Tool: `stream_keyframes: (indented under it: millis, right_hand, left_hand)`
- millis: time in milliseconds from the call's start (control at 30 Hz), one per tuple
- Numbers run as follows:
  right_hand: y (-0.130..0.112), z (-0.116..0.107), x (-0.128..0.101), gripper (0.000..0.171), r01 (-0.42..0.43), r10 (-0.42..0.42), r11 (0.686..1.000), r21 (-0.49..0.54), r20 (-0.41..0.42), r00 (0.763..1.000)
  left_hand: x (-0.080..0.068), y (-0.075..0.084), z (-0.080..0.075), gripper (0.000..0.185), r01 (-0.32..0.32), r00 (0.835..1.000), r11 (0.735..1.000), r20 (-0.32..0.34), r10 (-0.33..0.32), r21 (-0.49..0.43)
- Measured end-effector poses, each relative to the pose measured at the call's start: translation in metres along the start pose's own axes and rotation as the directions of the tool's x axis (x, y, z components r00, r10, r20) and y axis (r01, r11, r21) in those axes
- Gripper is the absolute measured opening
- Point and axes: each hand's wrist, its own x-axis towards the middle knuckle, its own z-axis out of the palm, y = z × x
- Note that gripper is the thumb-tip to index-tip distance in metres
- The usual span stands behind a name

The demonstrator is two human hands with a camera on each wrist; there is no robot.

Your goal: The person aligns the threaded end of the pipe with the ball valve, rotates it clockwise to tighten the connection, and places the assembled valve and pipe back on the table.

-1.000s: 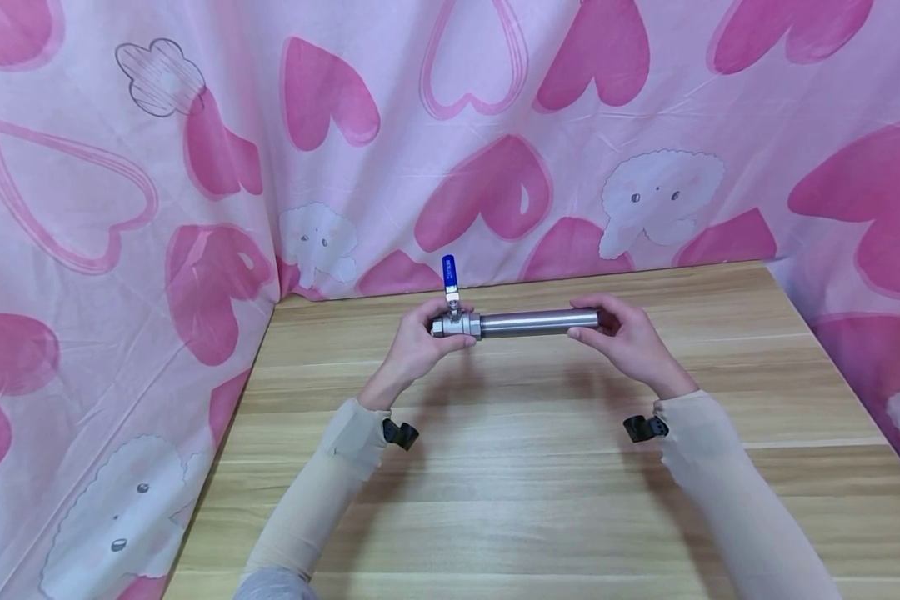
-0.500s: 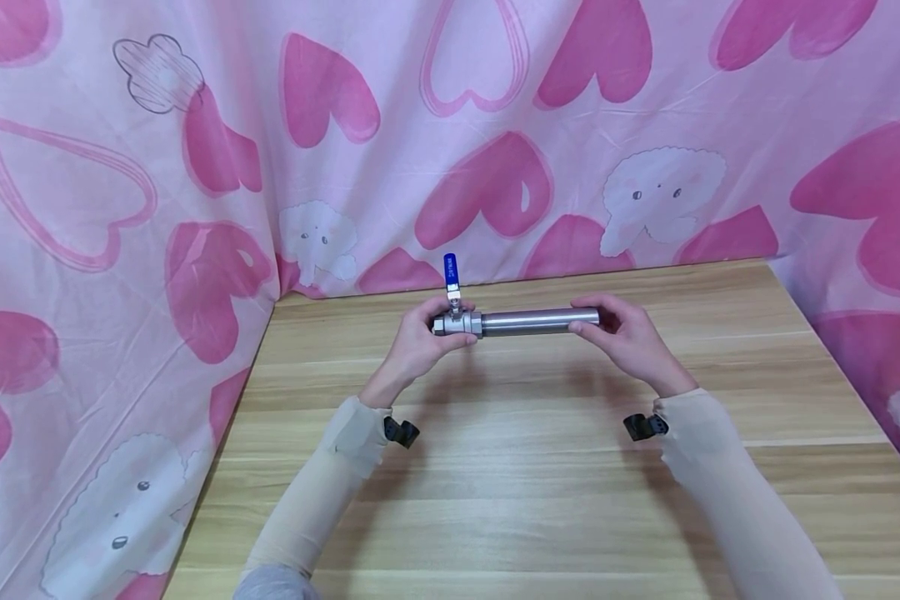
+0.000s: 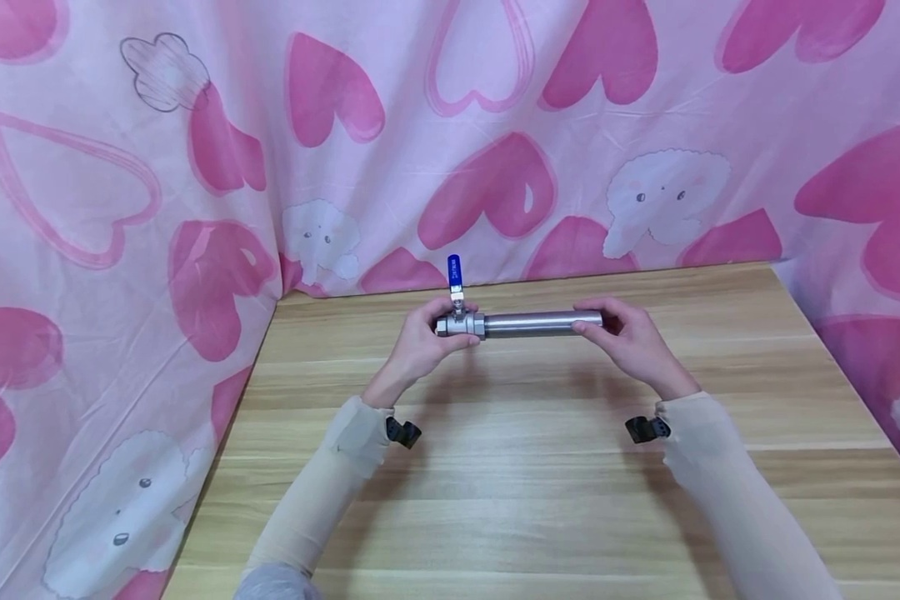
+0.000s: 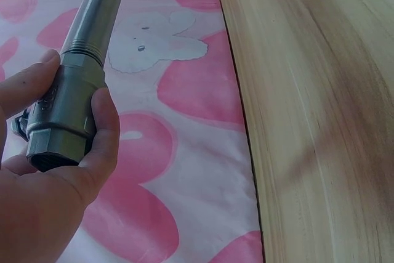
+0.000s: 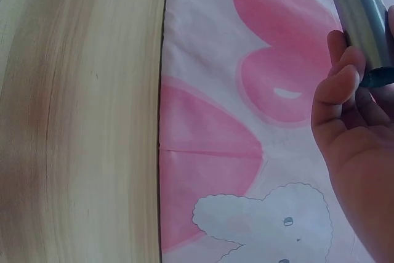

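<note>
A steel ball valve (image 3: pixel 461 323) with a blue lever handle (image 3: pixel 454 271) joins a straight steel pipe (image 3: pixel 528 323), held level over the table. My left hand (image 3: pixel 417 340) grips the valve body, thumb along the near side and fingers behind. In the left wrist view the pipe's threads (image 4: pixel 86 48) show just beyond the valve (image 4: pixel 66 103). At the pipe's right end my right hand (image 3: pixel 630 340) holds it, thumb in front and fingers on the far side. The right wrist view shows the pipe's open end (image 5: pixel 377 77) near the palm.
A wood-grain table (image 3: pixel 510 483) lies beneath both arms. Its back edge meets a pink curtain (image 3: pixel 390 192) with hearts and cartoon animals, which also hangs on the left and right. Small black cameras (image 3: pixel 403 432) sit on the wrists.
The valve, pipe and both hands keep nearly the same pose. The right thumb lies slightly higher on the pipe than a second ago. The whole head view shifts a little.
</note>
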Motion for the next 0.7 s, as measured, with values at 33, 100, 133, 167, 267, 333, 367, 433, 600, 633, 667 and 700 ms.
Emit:
stream_keyframes:
  millis: [33,100,133,167,267,333,367,433,600,633,667,700]
  right_hand:
    - [0.0001,-0.0002,-0.0005,0.032,0.000,0.000,1.000,-0.002,-0.003,1.000]
    - [0.0000,-0.0009,-0.0012,0.031,-0.002,0.002,1.000,-0.002,-0.008,1.000]
    - [-0.0001,-0.0011,-0.0015,0.031,-0.001,0.001,1.000,-0.001,-0.009,1.000]
    - [-0.0004,-0.0013,-0.0017,0.031,0.005,-0.005,1.000,-0.002,-0.008,1.000]
    - [-0.0047,-0.0019,-0.0029,0.031,0.019,-0.019,1.000,-0.011,-0.005,1.000]
    - [-0.0055,-0.0020,-0.0030,0.031,0.025,-0.026,1.000,-0.017,-0.003,1.000]
    - [-0.0056,-0.0021,-0.0030,0.031,0.026,-0.026,0.999,-0.022,-0.003,1.000]
    - [-0.0053,-0.0022,-0.0028,0.032,0.010,-0.010,1.000,-0.023,-0.006,1.000]
    - [-0.0011,-0.0021,-0.0021,0.035,-0.017,0.017,1.000,-0.004,-0.021,1.000]
    - [-0.0010,-0.0021,-0.0022,0.034,-0.013,0.013,1.000,-0.004,-0.021,1.000]
    - [-0.0013,-0.0021,-0.0022,0.034,-0.005,0.005,1.000,-0.005,-0.019,1.000]
    - [-0.0018,-0.0019,-0.0023,0.034,-0.002,0.002,1.000,0.001,-0.014,1.000]
  left_hand:
    - [0.0000,0.0001,0.0004,0.048,0.000,1.000,1.000,0.001,0.000,0.001]
    - [0.0002,-0.0003,0.0010,0.046,-0.002,1.000,1.000,0.001,0.002,0.003]
    - [0.0002,-0.0004,0.0012,0.046,-0.003,1.000,1.000,0.001,0.003,0.004]
    - [-0.0001,0.0000,0.0013,0.045,-0.002,1.000,1.000,0.000,0.002,0.007]
    - [-0.0001,0.0001,0.0017,0.044,0.002,1.000,1.000,-0.002,-0.002,0.010]
    - [-0.0003,0.0007,0.0019,0.044,0.006,1.000,1.000,-0.002,-0.006,0.012]
    - [-0.0003,0.0008,0.0021,0.044,0.007,1.000,1.000,-0.003,-0.007,0.012]
    - [0.0000,0.0009,0.0025,0.044,0.007,1.000,1.000,-0.004,-0.007,0.011]
    - [-0.0001,0.0025,0.0029,0.044,0.003,1.000,1.000,-0.004,-0.003,0.017]
    - [-0.0002,0.0026,0.0029,0.044,0.004,1.000,1.000,-0.004,-0.004,0.021]
    - [0.0000,0.0025,0.0029,0.045,0.004,1.000,1.000,-0.004,-0.004,0.022]
    - [0.0001,0.0024,0.0030,0.045,0.005,1.000,1.000,-0.003,-0.005,0.024]
